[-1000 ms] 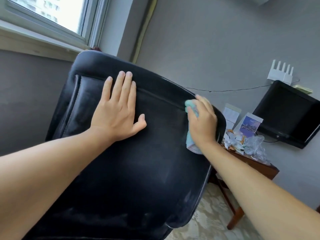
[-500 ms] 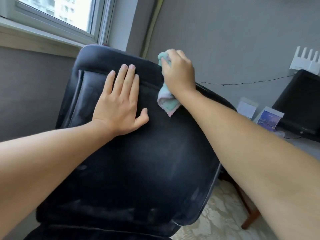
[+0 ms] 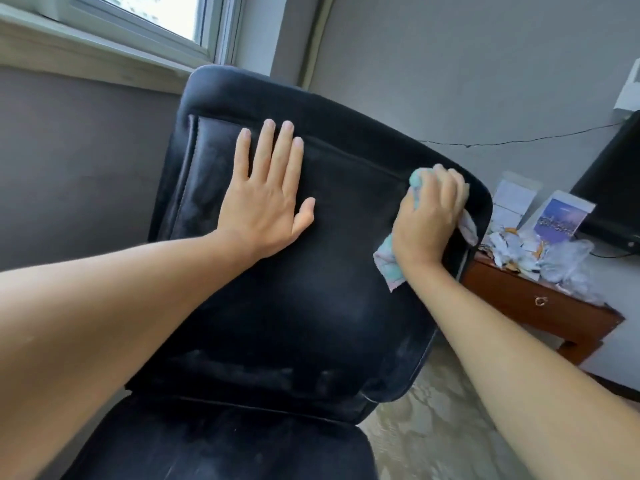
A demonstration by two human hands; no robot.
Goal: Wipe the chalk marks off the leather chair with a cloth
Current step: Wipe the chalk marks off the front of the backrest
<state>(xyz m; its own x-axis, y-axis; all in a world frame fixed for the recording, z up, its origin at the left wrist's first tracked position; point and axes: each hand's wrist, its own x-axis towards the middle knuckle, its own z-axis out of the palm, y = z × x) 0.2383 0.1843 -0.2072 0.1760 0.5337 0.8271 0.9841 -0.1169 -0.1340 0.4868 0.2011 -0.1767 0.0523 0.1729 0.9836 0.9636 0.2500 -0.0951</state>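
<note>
The black leather chair (image 3: 311,306) fills the middle of the head view, its backrest facing me. Faint whitish chalk smears (image 3: 242,372) show low on the backrest and near its right edge. My left hand (image 3: 266,199) lies flat on the upper left of the backrest, fingers straight. My right hand (image 3: 429,216) grips a bunched teal and pink cloth (image 3: 389,261) against the backrest's upper right corner. Most of the cloth is hidden under the hand.
A brown wooden table (image 3: 540,306) stands right of the chair, with crumpled papers, cards and plastic on it. A black monitor (image 3: 613,195) sits at the right edge. A window sill (image 3: 86,53) runs along the wall on the left. Patterned floor (image 3: 433,427) shows lower right.
My right hand has swept the cloth from the top middle of the backrest back to its upper right corner. My left hand stays flat on the backrest.
</note>
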